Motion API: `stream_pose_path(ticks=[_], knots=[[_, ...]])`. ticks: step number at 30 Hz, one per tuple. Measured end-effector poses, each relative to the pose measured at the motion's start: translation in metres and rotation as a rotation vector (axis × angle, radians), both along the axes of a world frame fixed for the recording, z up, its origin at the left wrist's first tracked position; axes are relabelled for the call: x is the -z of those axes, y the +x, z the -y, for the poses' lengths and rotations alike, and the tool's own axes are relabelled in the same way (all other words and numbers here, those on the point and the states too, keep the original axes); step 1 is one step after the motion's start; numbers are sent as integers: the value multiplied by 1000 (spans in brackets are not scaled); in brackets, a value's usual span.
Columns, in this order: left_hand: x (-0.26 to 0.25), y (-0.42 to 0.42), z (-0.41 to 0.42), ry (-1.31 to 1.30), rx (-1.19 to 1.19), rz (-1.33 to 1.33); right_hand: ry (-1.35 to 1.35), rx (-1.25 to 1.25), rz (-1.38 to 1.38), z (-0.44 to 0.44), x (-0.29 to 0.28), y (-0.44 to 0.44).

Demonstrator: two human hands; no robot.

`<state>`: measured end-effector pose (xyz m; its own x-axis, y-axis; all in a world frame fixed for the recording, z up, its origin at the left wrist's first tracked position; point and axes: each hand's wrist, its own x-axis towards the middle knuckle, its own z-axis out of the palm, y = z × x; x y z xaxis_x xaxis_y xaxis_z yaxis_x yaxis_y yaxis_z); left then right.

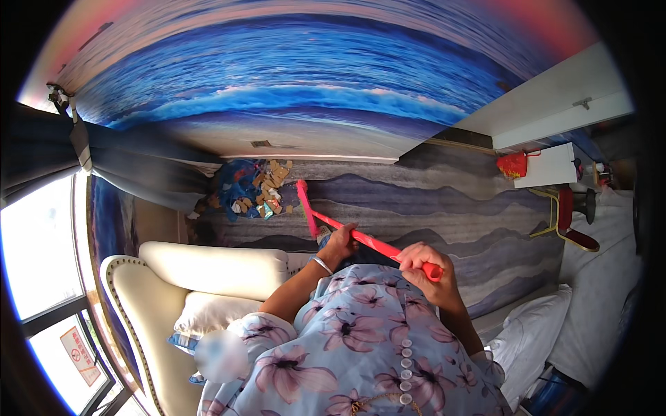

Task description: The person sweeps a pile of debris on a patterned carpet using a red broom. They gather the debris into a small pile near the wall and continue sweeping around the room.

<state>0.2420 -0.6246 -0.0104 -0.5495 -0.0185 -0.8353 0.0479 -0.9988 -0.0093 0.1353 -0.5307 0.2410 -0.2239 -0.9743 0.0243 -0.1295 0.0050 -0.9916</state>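
A red-handled broom [373, 243] slants across the middle of the view, its pink head [307, 209] down on the patterned grey floor. My left hand [343, 243] is closed around the lower part of the handle, with a bracelet on that wrist. Higher up, close to the handle's open end, my right hand [424, 265] grips it. Left of the broom head lies a pile of cardboard pieces [270, 184], scraps and blue plastic [237, 179], a short gap apart from the bristles. A shoe is partly visible beside the head.
A cream studded sofa [213, 265] with a white pillow [221, 312] stands at left, near a dark curtain [151, 177] and window. A wall with a sea mural [291, 62] runs ahead. At right are a red chair [564, 218], a white cabinet [546, 165], a red bag [512, 165] and a bed [598, 291].
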Motion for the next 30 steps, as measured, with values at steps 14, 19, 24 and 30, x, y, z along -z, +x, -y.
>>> stream_pose_path(ticks=[14,19,24,30], knots=[[-9,30,14,-145,-327,305,37,-256,22,3,8,-3],[-13,24,17,-191,-314,216,-9,-201,48,-7,2,-13],[-7,12,6,-132,-259,92,-36,-272,-27,3,-14,-16],[20,18,21,-163,-367,218,-1,-302,-21,14,10,-8]])
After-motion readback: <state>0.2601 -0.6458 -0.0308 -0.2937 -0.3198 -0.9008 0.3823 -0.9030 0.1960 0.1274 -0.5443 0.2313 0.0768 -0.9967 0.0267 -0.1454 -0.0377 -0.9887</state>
